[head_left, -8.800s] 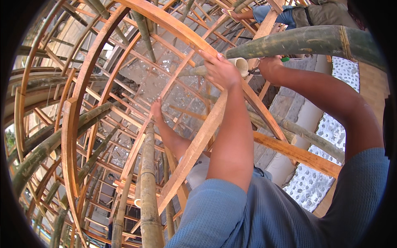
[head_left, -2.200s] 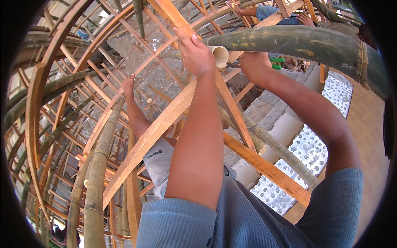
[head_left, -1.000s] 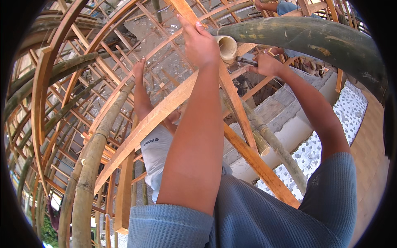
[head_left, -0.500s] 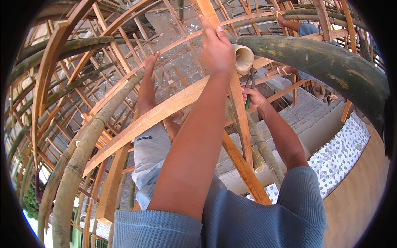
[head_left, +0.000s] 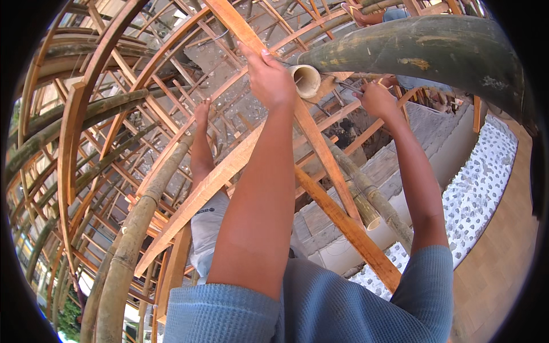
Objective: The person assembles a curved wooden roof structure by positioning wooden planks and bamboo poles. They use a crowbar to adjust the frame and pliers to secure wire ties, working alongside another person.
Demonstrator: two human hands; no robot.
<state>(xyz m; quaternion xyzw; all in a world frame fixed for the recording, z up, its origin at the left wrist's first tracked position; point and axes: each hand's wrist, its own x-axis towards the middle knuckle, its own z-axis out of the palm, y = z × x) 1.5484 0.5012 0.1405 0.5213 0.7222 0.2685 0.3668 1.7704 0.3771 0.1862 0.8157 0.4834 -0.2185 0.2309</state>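
My left hand is closed round a sawn wooden batten that runs diagonally past the cut end of a thick green bamboo pole. The pole's pale hollow end sits just right of that hand. My right hand is closed on pliers, below the pole. Their dark jaws point left toward the joint under the hollow end; the handles are mostly hidden in my fingers. A wider wooden beam crosses behind my left forearm.
A lattice of timber and bamboo fills the left side, with ground far below. My bare foot rests on it. Another person's sandalled foot is at the top. A grey ledge and a white, stone-patterned strip lie at the right.
My right hand has moved up and slightly right, and the pliers have swung from upright to pointing left beneath the pole. My left hand stays on the batten; the view has shifted somewhat.
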